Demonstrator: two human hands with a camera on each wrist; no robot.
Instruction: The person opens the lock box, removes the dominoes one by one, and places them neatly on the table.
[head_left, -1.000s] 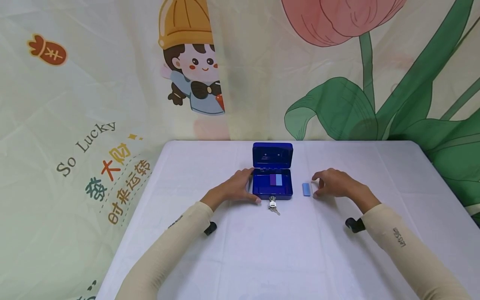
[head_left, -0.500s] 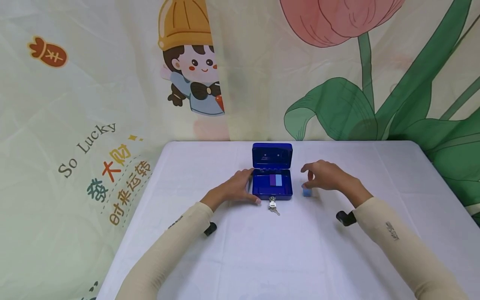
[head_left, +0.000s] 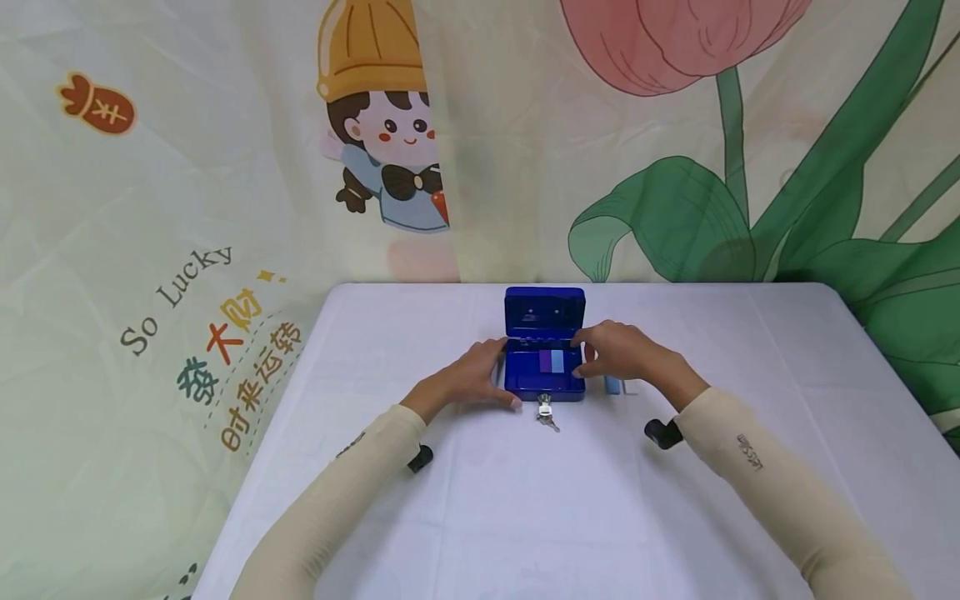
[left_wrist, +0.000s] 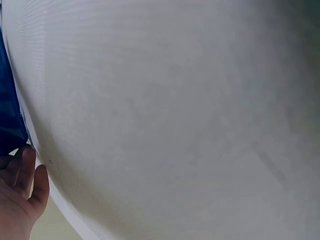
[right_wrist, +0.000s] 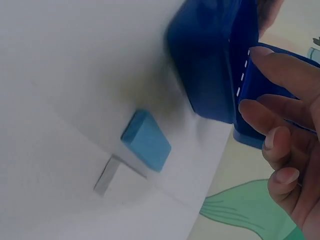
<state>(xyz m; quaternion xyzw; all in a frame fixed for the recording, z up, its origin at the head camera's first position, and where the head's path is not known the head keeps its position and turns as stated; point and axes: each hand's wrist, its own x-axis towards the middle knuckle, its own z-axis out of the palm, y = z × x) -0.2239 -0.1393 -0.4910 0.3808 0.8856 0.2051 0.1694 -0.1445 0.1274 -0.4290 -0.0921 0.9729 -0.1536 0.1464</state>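
An open blue cash box [head_left: 545, 392] stands on the table, lid raised at the back. Inside lie a purple block [head_left: 545, 360] and a light blue block [head_left: 558, 360], side by side. My left hand [head_left: 468, 375] holds the box's left side, thumb at the front corner and fingers toward the back. Over the right rim reaches my right hand [head_left: 618, 350], thumb and forefinger apart; I see nothing plainly between them. Right of the box, a blue block [right_wrist: 147, 142] and a white block [right_wrist: 120, 176] lie on the table, partly hidden by that hand in the head view.
Keys [head_left: 549, 417] hang from the lock at the box's front. A white cloth covers the table [head_left: 525, 508]. Behind it hangs a printed backdrop [head_left: 510, 167] with a tulip and a cartoon figure. Each wrist carries a black camera.
My right hand has moved left, from beside the white block, over the blue block, to the box's right rim. Both blocks stay on the table. The left hand keeps its place.
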